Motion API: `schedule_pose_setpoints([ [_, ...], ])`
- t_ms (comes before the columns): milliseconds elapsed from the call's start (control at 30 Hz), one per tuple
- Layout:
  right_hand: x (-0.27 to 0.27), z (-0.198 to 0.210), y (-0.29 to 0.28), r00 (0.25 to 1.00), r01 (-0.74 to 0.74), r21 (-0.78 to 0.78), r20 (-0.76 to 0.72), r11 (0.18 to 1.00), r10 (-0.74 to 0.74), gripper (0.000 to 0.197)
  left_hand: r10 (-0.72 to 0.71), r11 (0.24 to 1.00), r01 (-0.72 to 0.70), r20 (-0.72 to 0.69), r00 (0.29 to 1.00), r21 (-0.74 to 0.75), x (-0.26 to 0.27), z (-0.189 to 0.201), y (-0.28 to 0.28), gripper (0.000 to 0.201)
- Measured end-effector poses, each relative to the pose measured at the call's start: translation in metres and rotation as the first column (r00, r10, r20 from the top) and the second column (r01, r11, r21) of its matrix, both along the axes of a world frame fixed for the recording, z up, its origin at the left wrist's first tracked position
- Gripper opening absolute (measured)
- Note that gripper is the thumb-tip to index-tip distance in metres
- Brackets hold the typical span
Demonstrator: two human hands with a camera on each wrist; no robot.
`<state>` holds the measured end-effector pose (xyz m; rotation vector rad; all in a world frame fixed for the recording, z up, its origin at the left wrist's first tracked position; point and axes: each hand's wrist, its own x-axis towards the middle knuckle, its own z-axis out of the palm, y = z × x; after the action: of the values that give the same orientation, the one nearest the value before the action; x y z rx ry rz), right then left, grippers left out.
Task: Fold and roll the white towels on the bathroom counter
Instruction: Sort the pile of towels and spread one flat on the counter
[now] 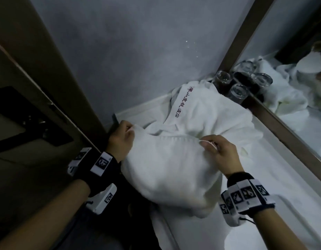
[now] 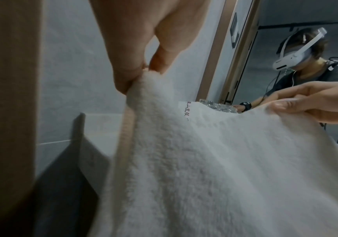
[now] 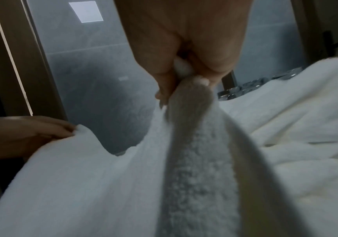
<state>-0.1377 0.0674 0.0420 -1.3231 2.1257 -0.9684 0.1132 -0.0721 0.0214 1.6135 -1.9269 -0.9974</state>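
A white towel [image 1: 170, 168] hangs lifted between both hands above the counter's near end. My left hand [image 1: 122, 135] pinches its left corner and my right hand [image 1: 212, 144] pinches the top edge further right. In the left wrist view the left hand [image 2: 135, 75] pinches the towel [image 2: 214, 168], and the right hand [image 2: 298, 105] holds the far edge. In the right wrist view the right hand [image 3: 182, 80] grips a bunched fold of the towel [image 3: 103, 184]. A second white towel [image 1: 206, 112] with red embroidered lettering lies crumpled behind.
Several upturned glasses [image 1: 237, 87] stand at the counter's back corner against the mirror [image 1: 291, 73]. The white counter [image 1: 282, 177] runs along the mirror on the right. A brown door frame [image 1: 53, 83] stands close on the left, with the grey wall [image 1: 129, 51] behind.
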Motion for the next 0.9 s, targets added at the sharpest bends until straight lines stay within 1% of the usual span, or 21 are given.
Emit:
schedule_pose_setpoints([
  [67,0.003,-0.008,-0.024,0.999,0.031,0.004,0.022,0.999,-0.031,0.007,-0.07,0.996,0.065,0.075,0.995,0.063,-0.02,-0.006,-0.012,0.029],
  [167,0.007,-0.024,-0.056,0.997,0.064,0.112,-0.059,0.992,-0.057,0.02,-0.16,0.984,0.148,0.132,0.978,0.097,-0.041,-0.018,-0.019,0.034],
  [267,0.011,-0.041,-0.07,0.985,0.008,0.277,-0.17,0.961,0.041,0.026,-0.232,0.971,0.224,0.096,0.968,0.088,-0.053,-0.027,-0.018,0.035],
  [333,0.013,-0.049,-0.072,0.977,-0.011,0.409,-0.189,0.912,0.096,0.035,-0.263,0.964,0.26,0.045,0.964,0.054,-0.058,-0.032,-0.018,0.033],
  [400,0.015,-0.056,-0.07,0.97,-0.014,0.538,-0.197,0.843,0.142,0.045,-0.261,0.964,0.258,0.033,0.965,0.061,-0.063,-0.036,-0.021,0.031],
  [433,0.016,-0.058,-0.069,0.957,-0.025,0.604,-0.215,0.796,0.193,0.046,-0.255,0.964,0.251,0.029,0.967,0.087,-0.065,-0.039,-0.024,0.031],
  [467,0.017,-0.059,-0.068,0.94,-0.04,0.655,-0.231,0.754,0.25,0.042,-0.25,0.963,0.245,0.028,0.968,0.115,-0.066,-0.041,-0.027,0.031],
  [500,0.018,-0.058,-0.067,0.929,-0.053,0.675,-0.238,0.736,0.285,0.038,-0.25,0.959,0.244,0.023,0.968,0.141,-0.066,-0.043,-0.029,0.033],
  [533,0.017,-0.056,-0.065,0.932,-0.055,0.661,-0.235,0.749,0.276,0.034,-0.252,0.954,0.247,0.004,0.968,0.171,-0.066,-0.045,-0.03,0.033],
  [567,0.016,-0.052,-0.064,0.949,-0.046,0.616,-0.22,0.786,0.227,0.032,-0.248,0.946,0.25,-0.034,0.968,0.204,-0.066,-0.046,-0.03,0.032],
  [600,0.015,-0.047,-0.063,0.967,-0.026,0.54,-0.2,0.841,0.159,0.031,-0.243,0.939,0.255,-0.082,0.967,0.229,-0.065,-0.044,-0.03,0.029],
  [633,0.013,-0.041,-0.06,0.977,-0.002,0.429,-0.19,0.903,0.092,0.029,-0.234,0.937,0.26,-0.135,0.963,0.232,-0.063,-0.041,-0.029,0.024],
  [667,0.009,-0.035,-0.057,0.981,0.025,0.285,-0.192,0.958,0.032,0.027,-0.218,0.943,0.258,-0.196,0.956,0.21,-0.06,-0.037,-0.029,0.019],
  [700,0.005,-0.028,-0.054,0.979,0.047,0.128,-0.201,0.991,-0.021,0.025,-0.197,0.953,0.247,-0.263,0.944,0.173,-0.057,-0.031,-0.029,0.015],
  [733,0.001,-0.022,-0.051,0.974,0.066,-0.005,-0.215,0.998,-0.066,0.026,-0.183,0.962,0.236,-0.323,0.929,0.134,-0.053,-0.024,-0.029,0.01],
  [767,-0.002,-0.017,-0.048,0.969,0.088,-0.091,-0.225,0.992,-0.107,0.028,-0.18,0.969,0.228,-0.36,0.915,0.096,-0.049,-0.018,-0.03,0.006],
  [800,-0.006,-0.014,-0.045,0.965,0.112,-0.138,-0.222,0.984,-0.141,0.032,-0.181,0.973,0.22,-0.374,0.909,0.064,-0.046,-0.013,-0.03,0.006],
  [867,-0.013,-0.015,-0.042,0.966,0.152,-0.156,-0.184,0.976,-0.18,0.039,-0.17,0.981,0.193,-0.35,0.921,0.03,-0.039,-0.01,-0.029,0.007],
  [900,-0.018,-0.018,-0.041,0.968,0.162,-0.146,-0.168,0.976,-0.186,0.038,-0.144,0.987,0.159,-0.315,0.938,0.022,-0.037,-0.012,-0.029,0.006],
])
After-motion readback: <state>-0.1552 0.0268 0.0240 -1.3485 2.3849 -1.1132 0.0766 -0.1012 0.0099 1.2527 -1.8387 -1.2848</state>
